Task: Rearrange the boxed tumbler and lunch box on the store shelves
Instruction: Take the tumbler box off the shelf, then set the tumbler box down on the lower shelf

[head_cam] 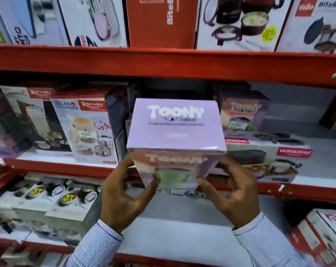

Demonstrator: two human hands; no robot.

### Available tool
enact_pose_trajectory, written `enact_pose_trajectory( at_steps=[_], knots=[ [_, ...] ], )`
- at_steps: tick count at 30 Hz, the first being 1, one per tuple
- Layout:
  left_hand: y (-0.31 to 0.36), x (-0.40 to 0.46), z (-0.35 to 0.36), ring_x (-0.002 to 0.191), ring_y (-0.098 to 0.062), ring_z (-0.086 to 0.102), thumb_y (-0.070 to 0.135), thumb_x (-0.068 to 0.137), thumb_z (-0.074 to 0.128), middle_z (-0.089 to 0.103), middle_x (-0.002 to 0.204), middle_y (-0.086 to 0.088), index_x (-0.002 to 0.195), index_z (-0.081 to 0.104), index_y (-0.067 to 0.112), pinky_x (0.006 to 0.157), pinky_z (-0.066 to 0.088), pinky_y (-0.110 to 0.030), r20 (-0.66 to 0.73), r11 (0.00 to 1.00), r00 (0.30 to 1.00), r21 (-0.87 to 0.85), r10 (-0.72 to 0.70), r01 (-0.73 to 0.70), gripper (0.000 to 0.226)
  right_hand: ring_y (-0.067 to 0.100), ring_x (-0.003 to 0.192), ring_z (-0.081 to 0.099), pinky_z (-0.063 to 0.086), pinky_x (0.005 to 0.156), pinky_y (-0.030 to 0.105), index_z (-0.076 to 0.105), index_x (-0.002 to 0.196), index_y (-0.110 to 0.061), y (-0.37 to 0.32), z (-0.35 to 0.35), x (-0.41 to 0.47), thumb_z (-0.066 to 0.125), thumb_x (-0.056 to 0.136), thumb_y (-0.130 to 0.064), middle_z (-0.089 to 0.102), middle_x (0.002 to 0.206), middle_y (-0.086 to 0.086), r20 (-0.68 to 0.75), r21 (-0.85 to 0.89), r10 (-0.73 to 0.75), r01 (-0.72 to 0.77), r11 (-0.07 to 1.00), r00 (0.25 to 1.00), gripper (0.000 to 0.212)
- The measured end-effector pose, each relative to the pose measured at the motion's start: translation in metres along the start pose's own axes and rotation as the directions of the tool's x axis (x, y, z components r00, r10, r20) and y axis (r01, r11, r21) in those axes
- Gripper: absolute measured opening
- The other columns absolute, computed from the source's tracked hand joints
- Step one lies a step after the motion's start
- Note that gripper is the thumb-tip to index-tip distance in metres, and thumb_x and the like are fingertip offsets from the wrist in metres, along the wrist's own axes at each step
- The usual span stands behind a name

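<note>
- The left hand grips the lower left side of the tumbler box, thumb on the front face, the other fingers wrapped behind and out of sight.
- The right hand clamps the lower right side the same way, thumb on the front; its fingertips are hidden behind the box edge.
- Both striped sleeves run off the bottom of the view.
- The tumbler box is held in the air in front of the middle shelf, lilac top tilted toward the camera; its bottom is covered by the hands.
- Behind it to the right, a second tumbler box stands on a flat lunch box carton, whose left end is hidden.
- To the left stand two upright lunch box cartons, small print blurred.
- Boxes on the top shelf are cut off by the frame.
</note>
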State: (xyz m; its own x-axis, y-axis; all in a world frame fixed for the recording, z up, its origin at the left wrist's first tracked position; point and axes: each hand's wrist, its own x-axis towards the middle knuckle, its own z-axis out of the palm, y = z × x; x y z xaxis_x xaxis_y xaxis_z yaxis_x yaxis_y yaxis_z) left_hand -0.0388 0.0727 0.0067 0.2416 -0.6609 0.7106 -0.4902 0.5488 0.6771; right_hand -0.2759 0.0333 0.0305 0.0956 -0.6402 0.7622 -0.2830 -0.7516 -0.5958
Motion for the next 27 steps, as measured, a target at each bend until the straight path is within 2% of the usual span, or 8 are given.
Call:
enact_pose_trajectory(
  at_steps=[4,6,9,16,19,23,25,27],
  knots=[
    [-0.005,-0.057,0.007,0.076,0.008,0.068,0.031,0.067,0.081,0.071,0.086,0.027,0.093,0.063,0.025,0.069,0.049,-0.003,0.041,0.998,0.999,0.061,-0.030,0.027,0.032,0.013,0.091,0.073,0.063,0.073,0.027,0.070,0.108,-0.010,0.015,-0.016,-0.060,0.083,0.070,-0.017,0.074,0.102,0.004,0.057,-0.007,0.129,-0.129,0.992,0.990,0.041],
    [-0.019,-0.088,0.017,0.079,0.005,0.071,0.032,0.067,0.083,0.073,0.091,0.025,0.099,0.066,0.025,0.068,0.054,-0.010,0.109,0.986,0.980,0.028,-0.167,0.165,0.037,0.014,0.095,0.073,0.063,0.072,0.025,0.068,0.115,-0.022,0.030,-0.020,-0.090,0.083,0.069,-0.015,0.073,0.107,-0.003,0.089,-0.008,0.229,-0.229,0.973,0.969,0.048],
    [-0.045,-0.121,0.037,0.084,0.002,0.074,0.030,0.070,0.087,0.077,0.098,0.018,0.118,0.062,0.032,0.071,0.059,-0.013,0.251,0.923,0.888,0.076,-0.384,0.378,0.054,0.012,0.103,0.070,0.062,0.075,0.023,0.063,0.118,-0.039,0.059,-0.021,-0.124,0.080,0.072,-0.012,0.069,0.114,-0.012,0.170,0.016,0.398,-0.406,0.914,0.902,0.055],
    [-0.109,-0.159,0.097,0.083,-0.006,0.076,-0.009,0.080,0.073,0.077,0.085,0.019,0.101,0.052,0.037,0.068,0.055,-0.008,0.376,0.776,0.691,0.152,-0.618,0.612,0.055,0.010,0.110,0.066,0.059,0.078,0.019,0.054,0.115,-0.040,0.133,0.001,-0.176,0.072,0.081,-0.001,0.066,0.119,-0.005,0.243,-0.061,0.681,-0.690,0.721,0.690,0.055],
    [-0.130,-0.174,0.108,0.080,-0.002,0.076,-0.013,0.080,0.069,0.077,0.087,0.026,0.095,0.053,0.040,0.073,0.060,-0.017,0.401,0.732,0.630,0.184,-0.665,0.656,0.057,0.012,0.107,0.066,0.053,0.072,0.007,0.053,0.110,-0.035,0.146,0.011,-0.186,0.067,0.082,0.005,0.065,0.114,-0.008,0.262,-0.130,0.752,-0.750,0.648,0.605,0.051],
    [-0.146,-0.191,0.108,0.086,-0.005,0.076,-0.012,0.082,0.067,0.077,0.098,0.005,0.088,0.050,0.059,0.083,0.061,-0.028,0.405,0.718,0.606,0.234,-0.685,0.656,0.073,-0.004,0.102,0.062,0.044,0.065,-0.004,0.051,0.118,-0.026,0.156,0.016,-0.196,0.068,0.082,0.002,0.062,0.120,-0.001,0.282,-0.231,0.798,-0.769,0.596,0.533,0.048],
    [-0.144,-0.191,0.105,0.096,-0.013,0.075,-0.010,0.083,0.066,0.075,0.113,-0.003,0.096,0.047,0.064,0.094,0.060,-0.035,0.420,0.725,0.602,0.253,-0.679,0.641,0.078,-0.015,0.097,0.057,0.047,0.066,-0.001,0.049,0.119,-0.029,0.157,0.014,-0.199,0.067,0.083,0.002,0.061,0.125,0.000,0.297,-0.223,0.799,-0.776,0.590,0.523,0.051],
    [-0.134,-0.185,0.100,0.115,-0.026,0.069,-0.007,0.085,0.066,0.069,0.130,-0.006,0.122,0.048,0.051,0.098,0.056,-0.035,0.419,0.715,0.586,0.309,-0.694,0.627,0.071,-0.010,0.104,0.059,0.051,0.076,0.003,0.047,0.119,-0.035,0.155,0.007,-0.201,0.065,0.085,0.002,0.059,0.129,-0.001,0.327,-0.204,0.783,-0.769,0.605,0.529,0.055]
  ],
)
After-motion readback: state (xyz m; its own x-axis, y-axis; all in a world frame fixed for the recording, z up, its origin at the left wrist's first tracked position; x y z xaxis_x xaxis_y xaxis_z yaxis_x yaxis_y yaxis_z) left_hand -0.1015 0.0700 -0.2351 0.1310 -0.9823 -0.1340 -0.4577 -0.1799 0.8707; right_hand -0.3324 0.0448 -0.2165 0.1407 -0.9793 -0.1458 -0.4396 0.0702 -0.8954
